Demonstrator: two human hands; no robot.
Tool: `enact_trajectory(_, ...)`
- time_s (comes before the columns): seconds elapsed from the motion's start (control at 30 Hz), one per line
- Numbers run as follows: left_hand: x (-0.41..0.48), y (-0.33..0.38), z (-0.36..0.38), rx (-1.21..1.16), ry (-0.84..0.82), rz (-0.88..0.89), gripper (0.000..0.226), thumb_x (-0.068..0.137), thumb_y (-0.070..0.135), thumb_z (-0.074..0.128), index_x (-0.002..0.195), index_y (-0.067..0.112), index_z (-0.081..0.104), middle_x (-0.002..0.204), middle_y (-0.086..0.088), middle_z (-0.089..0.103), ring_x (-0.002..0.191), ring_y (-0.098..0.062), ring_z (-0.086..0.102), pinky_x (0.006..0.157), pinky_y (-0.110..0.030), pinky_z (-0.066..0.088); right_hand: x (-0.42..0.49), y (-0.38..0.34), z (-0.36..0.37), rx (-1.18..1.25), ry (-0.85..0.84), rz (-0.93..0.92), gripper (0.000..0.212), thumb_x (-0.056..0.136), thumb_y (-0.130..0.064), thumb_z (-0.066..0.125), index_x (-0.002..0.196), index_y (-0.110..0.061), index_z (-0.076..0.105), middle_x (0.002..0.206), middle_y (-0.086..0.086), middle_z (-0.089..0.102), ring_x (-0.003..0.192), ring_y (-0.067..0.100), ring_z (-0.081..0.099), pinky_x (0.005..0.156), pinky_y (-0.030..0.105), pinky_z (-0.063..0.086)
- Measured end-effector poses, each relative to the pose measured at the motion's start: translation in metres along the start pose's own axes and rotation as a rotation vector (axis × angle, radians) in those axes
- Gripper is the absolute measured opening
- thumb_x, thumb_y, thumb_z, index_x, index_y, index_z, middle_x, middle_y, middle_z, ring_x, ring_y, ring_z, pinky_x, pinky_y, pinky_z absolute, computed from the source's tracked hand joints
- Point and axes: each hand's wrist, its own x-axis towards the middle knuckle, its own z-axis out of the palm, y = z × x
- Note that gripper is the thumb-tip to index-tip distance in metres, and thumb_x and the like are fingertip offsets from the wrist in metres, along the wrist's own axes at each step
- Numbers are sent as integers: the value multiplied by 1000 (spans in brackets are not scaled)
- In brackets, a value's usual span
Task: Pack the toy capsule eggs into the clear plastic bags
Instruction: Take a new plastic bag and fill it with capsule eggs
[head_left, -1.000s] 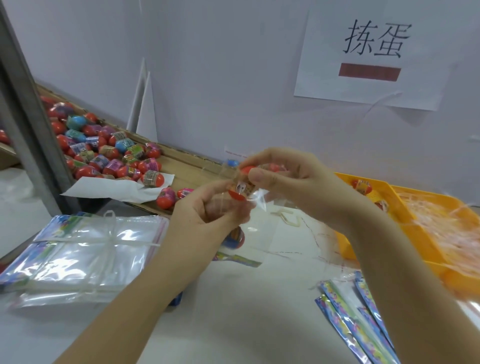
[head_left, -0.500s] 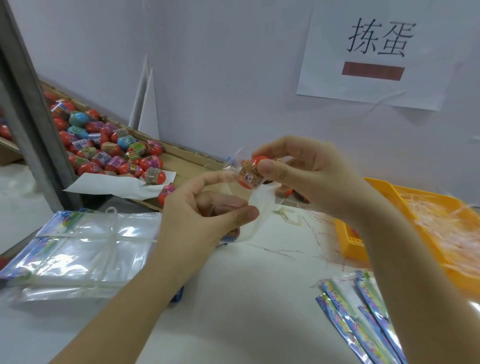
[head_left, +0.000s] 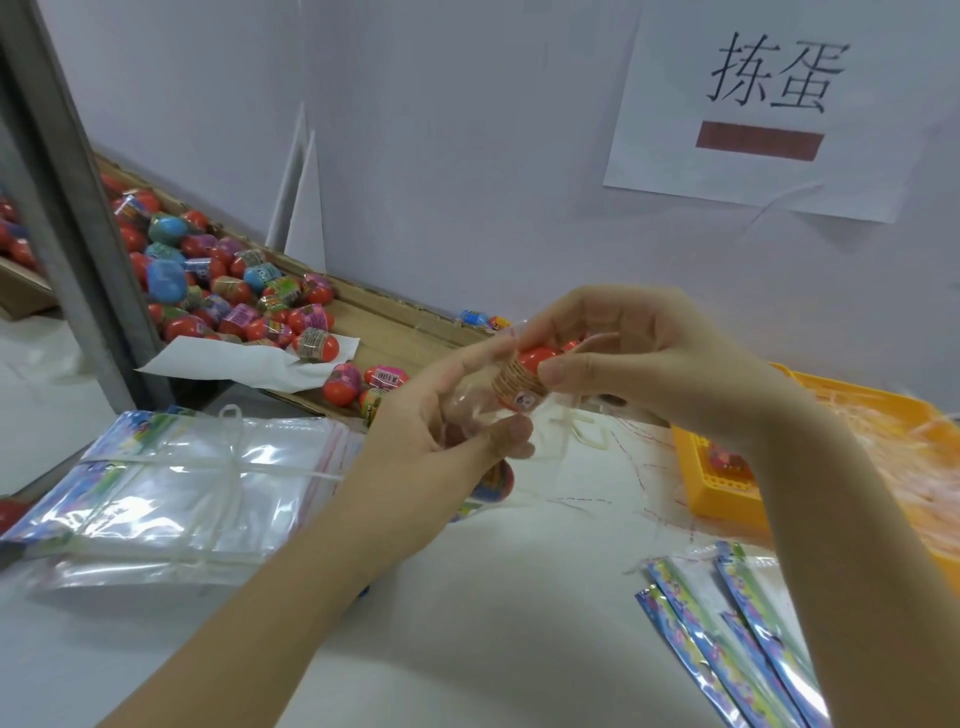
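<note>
White counter (head_left: 467, 649): it lies under both my hands and carries everything below. Cardboard tray (head_left: 395, 332): it runs along the wall, beyond and to the left of my left hand. It holds a heap of capsule eggs (head_left: 218, 280), mostly red, some blue or purple, each with a printed band. Yellow tray (head_left: 727, 499): just to the right of my right hand, under my wrist, with pale shredded strands in it. Bundle of clear bags (head_left: 171, 488): flat, tied crosswise with white string, to the left of my left hand. Paper sheet (head_left: 769, 104): fixed to the wall above my right hand. Printed strips (head_left: 727, 623): fanned on the counter, nearer me than my right hand.

My left hand (head_left: 441, 431): thumb and fingers pinch a single clear bag (head_left: 467, 410) at its mouth. My right hand (head_left: 649, 358): thumb and fingertips pinch one capsule egg (head_left: 524, 374), red with a tan band. The egg is between my two hands, touching the bag's mouth; I cannot tell whether it is inside.
</note>
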Motion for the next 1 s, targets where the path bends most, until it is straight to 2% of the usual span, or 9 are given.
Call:
enact_trajectory(0.1,-1,1,2,-23,6,-19,58,65,23,76,116,45,60,83,-17,74,73,-39,69,67,-45,60,-2,0,1,-61,10,7,17,79,-22,75,95,-27,71,96,2,72,85,32,68,76,58,54)
enact_trajectory(0.23,-2,3,2,8,46,-42,65,63,27,78,121,48,57,84,-31,68,70,-40,68,59,-42,60,0,4,5,63,-13,94,49,79,-8,76,116,-33,55,98,1,67,76,18,67,71,37,56)
enact_trajectory(0.3,-2,4,2,-1,58,-34,67,61,31,79,122,48,57,79,-34,64,69,-44,65,52,-37,56,2,6,6,53,-34,121,47,81,-8,73,118,-33,58,98,-3,68,72,14,63,65,26,52)
enact_trajectory(0.4,-1,3,1,23,97,-6,65,55,37,81,115,47,58,76,-27,67,69,-38,68,55,-40,58,3,7,6,63,-44,111,25,83,-8,71,100,-26,72,90,-1,74,80,18,67,74,29,57)
enact_trajectory(0.5,0,2,-2,68,107,-20,50,54,44,81,102,35,69,80,-21,71,70,-33,71,63,-33,60,3,8,5,228,-45,101,26,78,2,72,94,-19,74,92,8,74,86,20,69,82,31,56)
enact_trajectory(0.7,-2,1,-2,86,34,-34,31,64,40,76,93,30,74,84,-8,74,72,-27,72,62,-29,61,6,11,11,301,-5,100,34,78,14,66,82,-19,71,79,13,64,63,21,62,50,27,51)
enact_trajectory(0.8,-1,2,-2,59,22,-24,40,63,39,76,102,32,69,84,-6,75,70,-19,74,61,-19,56,8,11,14,242,38,115,33,78,17,60,82,-15,69,75,14,60,58,19,58,47,25,48)
enact_trajectory(0.93,-1,4,0,17,35,-28,47,63,40,75,108,32,67,88,-2,76,68,-21,74,60,-22,57,9,11,15,240,81,120,37,78,16,55,78,-18,70,69,5,58,56,18,56,46,26,48)
enact_trajectory(1.0,-1,4,1,-7,73,-38,35,69,36,72,103,28,70,88,-6,75,68,-23,74,57,-25,58,10,12,15,278,84,126,35,81,11,57,81,-20,72,70,2,60,57,16,57,46,26,48)
